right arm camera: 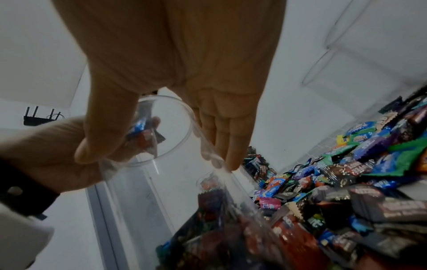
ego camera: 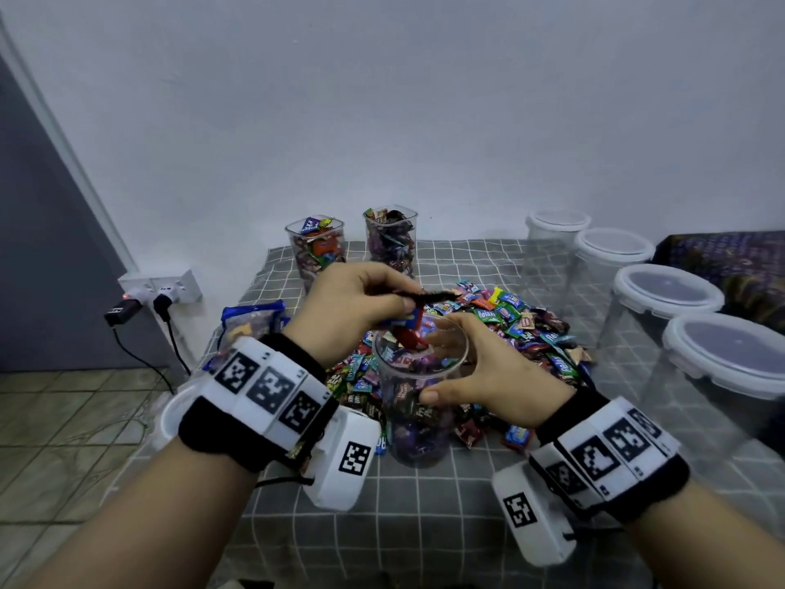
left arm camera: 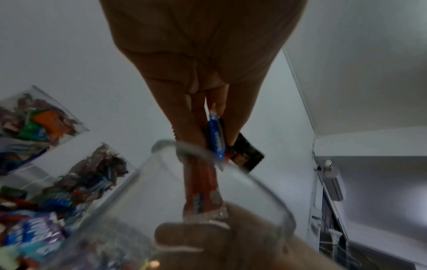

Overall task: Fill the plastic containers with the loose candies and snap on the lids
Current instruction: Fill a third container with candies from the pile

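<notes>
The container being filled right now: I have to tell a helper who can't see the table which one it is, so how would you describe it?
Start at the grey checked cloth and find the candy pile in its middle. The container being filled stands at the pile's near edge, held by the right hand, with the left hand holding candies over it. Unlike the two brim-full containers behind, it is only part full.

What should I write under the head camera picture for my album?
Left hand drops wrapped candies into a clear container that the right hand steadies.
</notes>
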`<state>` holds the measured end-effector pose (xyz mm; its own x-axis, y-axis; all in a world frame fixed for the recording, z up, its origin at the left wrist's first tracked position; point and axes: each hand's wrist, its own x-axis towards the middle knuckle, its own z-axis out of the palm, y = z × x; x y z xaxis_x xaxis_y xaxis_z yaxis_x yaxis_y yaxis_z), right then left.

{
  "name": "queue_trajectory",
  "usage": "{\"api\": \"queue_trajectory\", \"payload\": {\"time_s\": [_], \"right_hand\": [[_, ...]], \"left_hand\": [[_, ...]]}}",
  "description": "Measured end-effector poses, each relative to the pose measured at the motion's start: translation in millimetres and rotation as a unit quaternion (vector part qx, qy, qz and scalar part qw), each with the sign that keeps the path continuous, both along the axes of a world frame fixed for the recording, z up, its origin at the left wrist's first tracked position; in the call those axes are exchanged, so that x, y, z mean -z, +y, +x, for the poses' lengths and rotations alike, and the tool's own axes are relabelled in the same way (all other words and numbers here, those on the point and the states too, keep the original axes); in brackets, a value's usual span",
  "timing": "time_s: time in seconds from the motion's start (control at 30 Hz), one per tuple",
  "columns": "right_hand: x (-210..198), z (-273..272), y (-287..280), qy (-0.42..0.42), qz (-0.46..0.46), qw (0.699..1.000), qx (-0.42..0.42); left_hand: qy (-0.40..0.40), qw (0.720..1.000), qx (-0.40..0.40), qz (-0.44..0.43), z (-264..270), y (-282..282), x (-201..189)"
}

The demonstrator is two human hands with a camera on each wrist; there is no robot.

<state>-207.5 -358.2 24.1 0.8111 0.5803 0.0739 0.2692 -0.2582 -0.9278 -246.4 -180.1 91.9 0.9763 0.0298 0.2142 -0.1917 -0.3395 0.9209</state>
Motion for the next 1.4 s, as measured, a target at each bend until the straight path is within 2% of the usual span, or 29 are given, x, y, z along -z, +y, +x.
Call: {"api": "queue_trajectory", "payload": {"time_s": [0.17,0.4,0.57,0.67,0.77,0.87,0.93,1.0,1.1,1.23,1.33,1.4], "right_hand": [[0.2,-1.1,1.7,-0.005,0.013,1.000,0.000],[-4.6,-4.4,2.2,-0.009,0.006,1.000,-0.003],[-1.8,-4.4,2.1,0.005,0.025,1.000,-0.007],[1.7,-3.5,1.0,0.014,0.037,0.999,-0.018],[7.2,-0.7,-4.2,0.002,-0.010,0.999,-0.038],[10.9,3.1,-15.0,-0.030,-0.100,0.994,-0.035],[10.5,6.4,-22.7,-0.089,-0.187,0.978,-0.022],[7.8,11.0,-31.4,-0.130,-0.286,0.949,-0.020],[9.8,18.1,-42.4,-0.123,-0.425,0.896,-0.026],[16.3,18.7,-45.5,-0.068,-0.507,0.856,-0.073],[22.9,21.4,-39.0,-0.021,-0.516,0.851,-0.101],[26.4,27.7,-33.2,-0.013,-0.505,0.858,-0.091]], "left_hand": [[-0.001,0.997,-0.005,0.074,6.6,-0.5,15.5],[-0.023,0.994,-0.004,0.105,7.9,-2.7,18.3],[-0.051,0.995,-0.040,0.079,4.2,1.2,20.1],[-0.041,0.993,-0.069,0.083,-0.9,15.6,20.1],[0.014,0.986,-0.097,0.138,-5.0,37.8,26.9],[0.088,0.966,-0.096,0.224,-10.9,56.9,39.6],[0.153,0.945,-0.071,0.280,-14.7,66.3,49.5],[0.222,0.925,-0.039,0.307,-17.2,74.1,59.6],[0.334,0.900,0.018,0.280,-19.6,81.5,70.7],[0.436,0.873,0.076,0.206,-22.5,79.9,83.9],[0.458,0.873,0.065,0.156,-18.3,77.1,93.0],[0.434,0.881,0.068,0.176,-11.8,77.2,94.2]]}}
